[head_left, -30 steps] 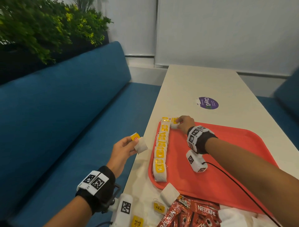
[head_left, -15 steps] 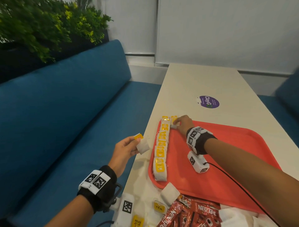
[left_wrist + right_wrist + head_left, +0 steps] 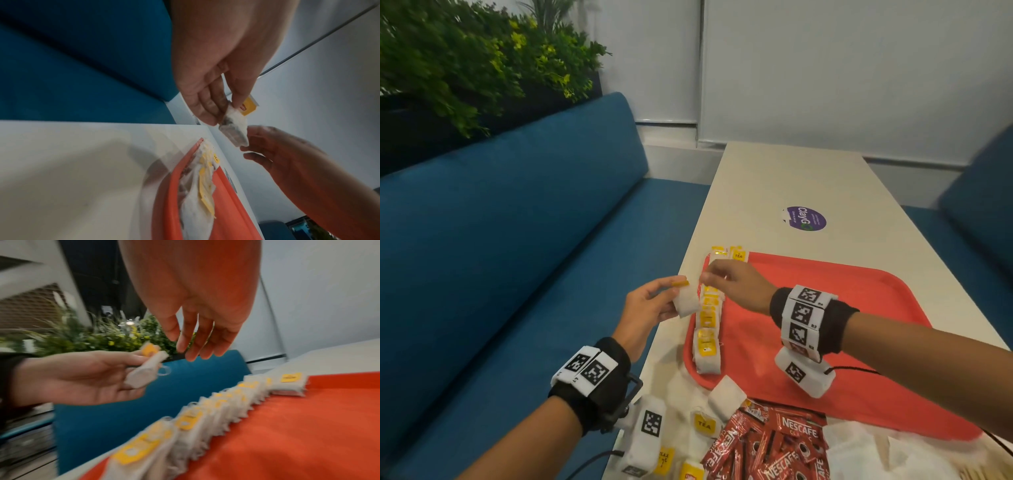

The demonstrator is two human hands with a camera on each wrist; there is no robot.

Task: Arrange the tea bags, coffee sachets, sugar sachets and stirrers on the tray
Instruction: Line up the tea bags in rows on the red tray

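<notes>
My left hand (image 3: 676,291) pinches a white tea bag (image 3: 686,301) with a yellow tag at the table's left edge, beside the red tray (image 3: 825,308). In the left wrist view the tea bag (image 3: 234,128) hangs from my thumb and fingers. My right hand (image 3: 709,278) hovers just right of it with fingers stretched out, holding nothing; its fingertips (image 3: 191,353) stay a little apart from the bag (image 3: 148,369). A row of tea bags (image 3: 708,322) lines the tray's left side. Red coffee sachets (image 3: 774,445) lie in front of the tray.
Loose tea bags (image 3: 726,397) and white paper sachets (image 3: 859,448) lie on the cream table (image 3: 774,178) near me. A purple sticker (image 3: 804,218) sits beyond the tray. A blue sofa (image 3: 517,240) runs along the left, with plants behind it.
My right hand left the far end of the tea bag row and came back toward my left hand. The left hand brought its tea bag right, up to the tray's edge.
</notes>
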